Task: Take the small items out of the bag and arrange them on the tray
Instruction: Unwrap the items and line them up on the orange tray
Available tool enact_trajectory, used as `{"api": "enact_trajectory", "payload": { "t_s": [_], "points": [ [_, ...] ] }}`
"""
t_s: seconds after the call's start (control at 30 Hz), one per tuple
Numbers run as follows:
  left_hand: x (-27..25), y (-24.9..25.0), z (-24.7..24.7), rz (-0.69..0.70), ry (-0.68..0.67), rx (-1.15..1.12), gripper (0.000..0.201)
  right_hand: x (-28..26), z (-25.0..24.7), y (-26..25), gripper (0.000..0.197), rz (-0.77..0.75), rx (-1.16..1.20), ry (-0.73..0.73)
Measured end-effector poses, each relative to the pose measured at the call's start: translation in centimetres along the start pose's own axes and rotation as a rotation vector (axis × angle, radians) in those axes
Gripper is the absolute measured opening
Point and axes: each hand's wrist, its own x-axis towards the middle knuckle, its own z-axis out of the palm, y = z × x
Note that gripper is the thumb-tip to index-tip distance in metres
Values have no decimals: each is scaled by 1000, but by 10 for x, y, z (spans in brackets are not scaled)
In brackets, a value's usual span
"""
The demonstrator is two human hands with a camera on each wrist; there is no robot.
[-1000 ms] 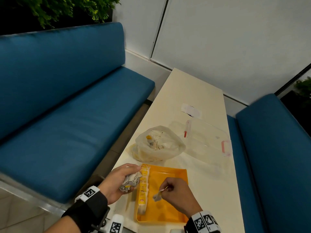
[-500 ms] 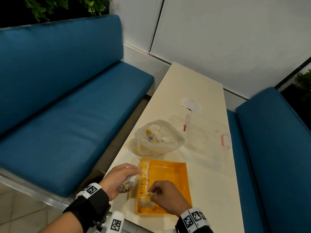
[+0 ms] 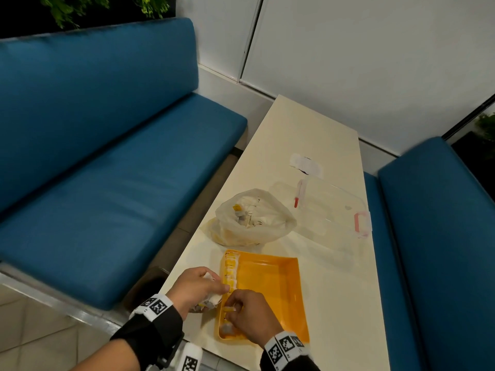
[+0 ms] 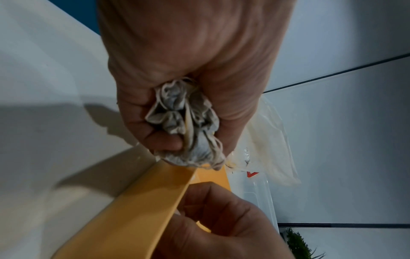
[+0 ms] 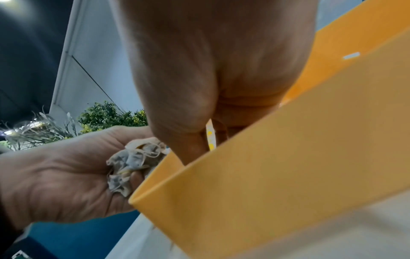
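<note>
Tea bags (image 4: 184, 122) bunched in the left hand's (image 3: 195, 289) curled grip; right hand (image 3: 251, 315) pinching one tea bag (image 5: 210, 135) inside the orange tray (image 3: 270, 279), lower centre.

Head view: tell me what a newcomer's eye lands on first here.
The bright orange tray at the near end of the cream table, with a row of tea bags lined along its left wall. Over it, the left hand grips a crumpled bunch of tea bags beside the rim while the right hand pinches one inside. Behind the tray slumps a clear plastic bag, flanked by blue benches.
</note>
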Motion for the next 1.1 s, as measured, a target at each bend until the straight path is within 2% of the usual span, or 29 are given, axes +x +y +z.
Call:
{"api": "enact_trajectory", "payload": {
  "t_s": [0.13, 0.27, 0.6, 0.7, 0.93, 1.1],
  "points": [
    [2, -5, 3, 11, 29, 64, 28, 0, 5, 2, 21, 62, 23, 52],
    [4, -7, 3, 9, 30, 85, 28, -4, 1, 2, 22, 55, -11, 55],
    [7, -7, 6, -4, 15, 58, 23, -7, -6, -2, 27, -26, -89, -142],
    [6, -5, 7, -7, 15, 61, 22, -5, -4, -3, 30, -38, -92, -125],
    [9, -5, 6, -15, 14, 65, 21, 1, 5, 0, 41, 110, -38, -25],
    [11, -5, 7, -7, 12, 74, 22, 6, 6, 6, 39, 102, -56, 24]
  ]
}}
